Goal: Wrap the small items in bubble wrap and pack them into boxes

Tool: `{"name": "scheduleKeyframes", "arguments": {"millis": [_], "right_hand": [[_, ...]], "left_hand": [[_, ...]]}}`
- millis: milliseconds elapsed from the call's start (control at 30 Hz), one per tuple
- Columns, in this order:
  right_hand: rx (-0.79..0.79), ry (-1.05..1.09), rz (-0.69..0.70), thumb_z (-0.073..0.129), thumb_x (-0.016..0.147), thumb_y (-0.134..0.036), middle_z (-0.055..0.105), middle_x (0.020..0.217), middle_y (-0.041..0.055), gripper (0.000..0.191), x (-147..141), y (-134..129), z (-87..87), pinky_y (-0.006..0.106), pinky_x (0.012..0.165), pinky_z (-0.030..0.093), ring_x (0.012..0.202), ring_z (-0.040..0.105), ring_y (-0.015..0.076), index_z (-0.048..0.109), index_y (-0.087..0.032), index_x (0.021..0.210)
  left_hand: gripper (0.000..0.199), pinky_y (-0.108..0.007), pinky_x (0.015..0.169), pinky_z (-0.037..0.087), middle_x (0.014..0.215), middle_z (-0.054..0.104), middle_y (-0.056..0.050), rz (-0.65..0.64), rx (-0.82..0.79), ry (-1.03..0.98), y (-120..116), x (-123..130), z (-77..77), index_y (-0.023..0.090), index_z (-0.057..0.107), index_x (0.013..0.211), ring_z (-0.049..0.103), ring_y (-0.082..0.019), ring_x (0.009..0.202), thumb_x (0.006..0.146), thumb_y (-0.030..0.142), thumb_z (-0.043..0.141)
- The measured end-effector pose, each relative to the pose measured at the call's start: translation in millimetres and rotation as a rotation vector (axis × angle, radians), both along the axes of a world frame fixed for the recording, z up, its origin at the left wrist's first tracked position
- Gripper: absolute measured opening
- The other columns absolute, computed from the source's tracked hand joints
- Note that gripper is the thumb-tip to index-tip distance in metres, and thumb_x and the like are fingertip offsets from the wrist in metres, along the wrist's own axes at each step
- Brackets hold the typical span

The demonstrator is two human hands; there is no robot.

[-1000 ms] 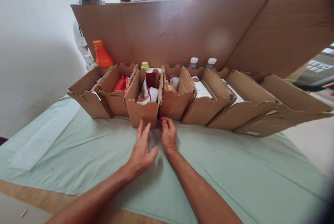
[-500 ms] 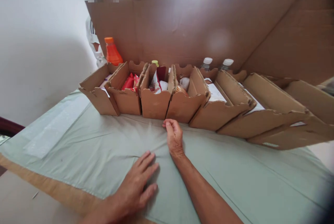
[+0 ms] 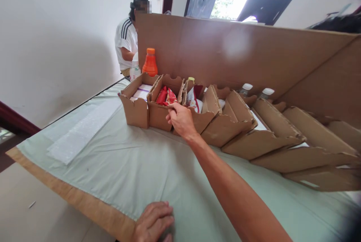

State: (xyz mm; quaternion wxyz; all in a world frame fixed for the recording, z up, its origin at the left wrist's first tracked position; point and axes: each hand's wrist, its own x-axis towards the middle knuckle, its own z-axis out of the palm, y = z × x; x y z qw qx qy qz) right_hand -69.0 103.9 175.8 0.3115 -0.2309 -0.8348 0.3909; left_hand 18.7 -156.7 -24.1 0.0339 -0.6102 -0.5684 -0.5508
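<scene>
My right hand (image 3: 181,120) reaches to the front of a cardboard box (image 3: 160,117) holding red packets (image 3: 163,96). Its fingers are curled together at the box's front rim; whether they grip the rim or something small is hidden. Beside it stands a box (image 3: 201,121) with a white and dark-red packet (image 3: 194,97). The leftmost box (image 3: 137,116) contains white and purple cartons (image 3: 142,91). My left hand (image 3: 155,219) rests palm down on the green cloth (image 3: 121,170), fingers stretched out, holding nothing.
More cardboard boxes (image 3: 259,148) lean in a row to the right. Behind them are an orange bottle (image 3: 150,63), clear bottles (image 3: 134,71) and a tall cardboard panel (image 3: 203,46). Clear plastic film (image 3: 84,133) lies at left. A person (image 3: 126,39) sits beyond.
My right hand has risen from the cloth to the front rim of the red-packet box. My view has turned left. My left hand stays on the cloth, lower in view.
</scene>
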Motion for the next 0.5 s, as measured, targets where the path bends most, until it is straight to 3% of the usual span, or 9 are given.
{"name": "scheduleKeyframes", "arguments": {"millis": [67, 133, 233, 333, 400, 500], "right_hand": [[-0.002, 0.001, 0.009, 0.049, 0.09, -0.021, 0.067, 0.06, -0.0018, 0.022, 10, -9, -1.5, 0.027, 0.057, 0.049, 0.054, 0.065, 0.017, 0.072, -0.021, 0.09], [-0.001, -0.004, 0.041, 0.049, 0.091, -0.023, 0.071, 0.065, -0.0014, 0.022, 38, -31, -2.4, 0.026, 0.058, 0.05, 0.058, 0.068, 0.0167, 0.071, -0.022, 0.092], [0.035, -0.04, 0.114, 0.051, 0.095, -0.026, 0.075, 0.072, -0.0015, 0.021, 106, -72, 2.3, 0.026, 0.063, 0.054, 0.064, 0.072, 0.0162, 0.072, -0.024, 0.097], [0.07, -0.092, 0.129, 0.055, 0.098, -0.032, 0.077, 0.077, -0.0021, 0.018, 182, -94, 10.9, 0.025, 0.063, 0.057, 0.066, 0.074, 0.0163, 0.073, -0.029, 0.102], [0.071, -0.105, 0.049, 0.057, 0.098, -0.038, 0.077, 0.077, -0.0006, 0.018, 230, -91, 12.3, 0.025, 0.058, 0.059, 0.061, 0.073, 0.0171, 0.074, -0.031, 0.099], [0.039, -0.087, -0.233, 0.064, 0.093, -0.05, 0.078, 0.081, 0.0048, 0.028, 295, -73, 1.3, 0.03, 0.055, 0.061, 0.06, 0.074, 0.0217, 0.074, -0.032, 0.111]], "left_hand": [[0.047, -0.046, 0.098, 0.06, 0.124, 0.073, -0.015, 0.129, 0.004, -0.16, -8, 7, 9.5, 0.029, 0.055, 0.144, 0.069, -0.03, 0.12, 0.097, 0.025, 0.053], [0.057, -0.053, 0.104, 0.055, 0.143, 0.061, -0.017, 0.279, -0.071, -0.36, -19, 10, 20.5, 0.03, 0.044, 0.153, 0.062, -0.034, 0.129, 0.098, 0.03, 0.053], [0.066, -0.053, 0.109, 0.051, 0.158, 0.046, -0.015, 0.401, -0.164, -0.579, -37, -6, 41.9, 0.032, 0.032, 0.159, 0.054, -0.034, 0.138, 0.098, 0.033, 0.056], [0.068, -0.048, 0.11, 0.049, 0.159, 0.044, -0.012, 0.466, -0.091, -0.644, -46, -38, 63.7, 0.035, 0.033, 0.157, 0.05, -0.031, 0.141, 0.096, 0.032, 0.063], [0.071, -0.048, 0.11, 0.049, 0.158, 0.045, -0.012, 0.48, -0.087, -0.662, -45, -55, 73.7, 0.034, 0.034, 0.156, 0.05, -0.031, 0.141, 0.094, 0.036, 0.067], [0.08, -0.05, 0.112, 0.047, 0.158, 0.046, -0.013, 0.42, -0.195, -0.705, -40, -61, 79.4, 0.033, 0.033, 0.158, 0.052, -0.033, 0.14, 0.089, 0.044, 0.072]]}}
